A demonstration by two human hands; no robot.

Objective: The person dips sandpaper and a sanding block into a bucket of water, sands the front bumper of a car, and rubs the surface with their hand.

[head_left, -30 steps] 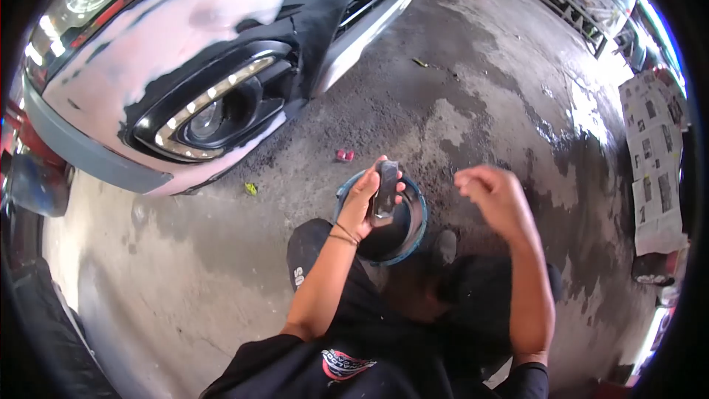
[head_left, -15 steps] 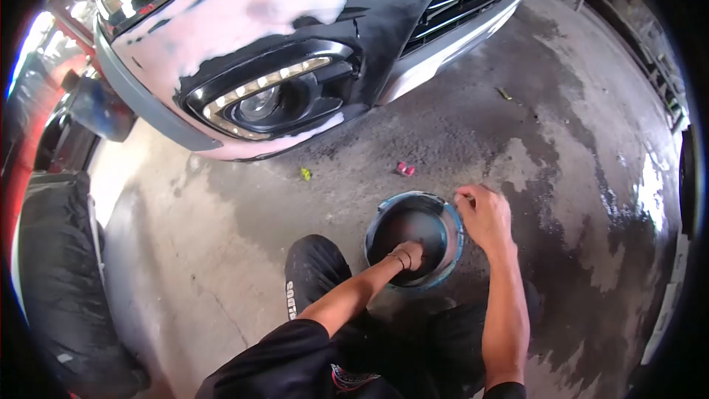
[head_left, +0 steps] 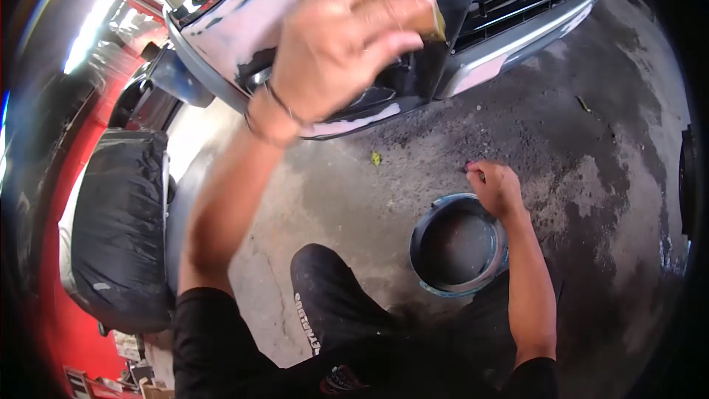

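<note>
I have my left hand (head_left: 325,52) curled round a yellowish-brown block (head_left: 438,24) before the pink-patched black car bumper (head_left: 229,38), right hand's (head_left: 499,189) hold unclear.

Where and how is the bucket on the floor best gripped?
Likely by the left rim of the bucket, from above: it stands upright, its round mouth facing up, and that side lies uncovered, while the right hand is close to the far right edge.

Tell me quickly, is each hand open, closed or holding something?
Left hand: closed on a small block.
Right hand: loosely curled; can't tell whether it holds anything.
</note>
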